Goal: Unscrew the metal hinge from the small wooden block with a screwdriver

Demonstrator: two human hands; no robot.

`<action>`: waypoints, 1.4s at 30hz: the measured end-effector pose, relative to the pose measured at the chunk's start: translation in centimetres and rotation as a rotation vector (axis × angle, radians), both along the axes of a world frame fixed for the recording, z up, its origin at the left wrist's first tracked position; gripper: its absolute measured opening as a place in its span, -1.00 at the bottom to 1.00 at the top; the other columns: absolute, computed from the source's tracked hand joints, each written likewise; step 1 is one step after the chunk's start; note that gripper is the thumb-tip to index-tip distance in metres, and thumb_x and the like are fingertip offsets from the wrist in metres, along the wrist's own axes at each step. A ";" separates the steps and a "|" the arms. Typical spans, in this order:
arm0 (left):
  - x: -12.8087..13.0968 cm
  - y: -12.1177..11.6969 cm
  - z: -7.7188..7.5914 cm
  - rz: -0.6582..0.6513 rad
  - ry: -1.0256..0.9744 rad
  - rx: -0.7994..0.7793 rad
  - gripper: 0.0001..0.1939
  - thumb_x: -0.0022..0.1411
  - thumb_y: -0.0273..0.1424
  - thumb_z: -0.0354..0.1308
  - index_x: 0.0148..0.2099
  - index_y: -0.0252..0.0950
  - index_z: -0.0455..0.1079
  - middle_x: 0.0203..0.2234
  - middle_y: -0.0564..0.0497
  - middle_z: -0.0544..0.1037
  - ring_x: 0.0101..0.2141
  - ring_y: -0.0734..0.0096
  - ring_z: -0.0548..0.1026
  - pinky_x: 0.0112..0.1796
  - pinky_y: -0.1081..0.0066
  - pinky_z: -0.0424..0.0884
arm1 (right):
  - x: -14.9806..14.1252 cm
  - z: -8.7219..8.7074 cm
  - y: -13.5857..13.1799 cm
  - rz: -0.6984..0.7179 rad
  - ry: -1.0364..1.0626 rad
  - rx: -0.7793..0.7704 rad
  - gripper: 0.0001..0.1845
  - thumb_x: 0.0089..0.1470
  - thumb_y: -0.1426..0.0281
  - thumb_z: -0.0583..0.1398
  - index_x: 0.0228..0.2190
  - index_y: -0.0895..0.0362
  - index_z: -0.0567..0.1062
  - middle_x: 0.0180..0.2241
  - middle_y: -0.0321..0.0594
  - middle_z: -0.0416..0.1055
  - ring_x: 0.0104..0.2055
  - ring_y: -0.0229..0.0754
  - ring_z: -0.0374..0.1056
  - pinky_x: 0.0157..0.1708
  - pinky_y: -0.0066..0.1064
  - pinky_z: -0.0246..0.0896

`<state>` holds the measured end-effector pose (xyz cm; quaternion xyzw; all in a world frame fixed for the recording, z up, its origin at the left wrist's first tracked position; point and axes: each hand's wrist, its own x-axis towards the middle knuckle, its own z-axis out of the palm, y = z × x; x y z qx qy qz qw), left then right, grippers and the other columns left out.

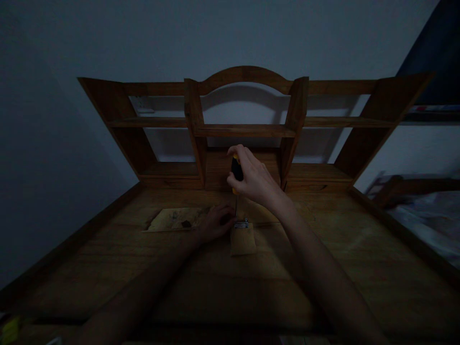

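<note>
My right hand (pixel 253 173), at the centre of the frame, is closed around the black and yellow handle of a screwdriver (pixel 237 170), thumb low and fingers curled over the top. The tool stands nearly upright, its thin shaft pointing down to a small metal hinge (pixel 241 224) just below the centre; I cannot tell whether the tip touches it. My left hand (pixel 217 223), in shadow left of the hinge, is partly closed, its fingertips reaching to the shaft's lower end and the hinge's left side. Whether they pinch anything is too dark to tell. The hinge lies at the top edge of a small, pale wood block (pixel 243 240), on a wooden desk (pixel 334 235) that fills the lower half of the frame. Left of my left hand is a pale, rough-edged patch (pixel 176 219) with a dark spot. Across the upper middle stands a wooden shelf (pixel 244 130) with an arched top, before a dim wall (pixel 158 38). At the right edge, rumpled cloth (pixel 427 220) lies beyond the desk.
</note>
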<state>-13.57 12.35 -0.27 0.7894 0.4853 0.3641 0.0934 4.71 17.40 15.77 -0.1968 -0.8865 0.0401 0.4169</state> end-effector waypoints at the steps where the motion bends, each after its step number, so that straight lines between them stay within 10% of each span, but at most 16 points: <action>1: 0.0 0.0 0.0 0.014 0.001 0.002 -0.83 0.36 -0.28 0.13 -0.14 -0.27 0.45 -0.13 -0.06 0.48 -0.12 0.30 0.46 -0.03 0.27 0.38 | 0.0 0.1 -0.2 0.005 -0.002 -0.007 -0.53 0.12 0.42 0.09 0.08 0.12 0.21 0.06 -0.09 0.27 0.05 -0.04 0.29 0.06 -0.21 0.22; 42: 0.4 -0.1 0.6 -0.028 -0.019 0.023 -0.82 0.38 -0.29 0.09 -0.17 -0.29 0.42 -0.18 -0.06 0.47 -0.17 0.34 0.45 -0.11 0.31 0.40 | 0.2 0.3 -0.6 -0.050 -0.048 0.007 -0.60 0.18 0.34 0.11 0.06 0.09 0.24 0.05 -0.10 0.28 -0.01 -0.02 0.32 -0.05 -0.20 0.24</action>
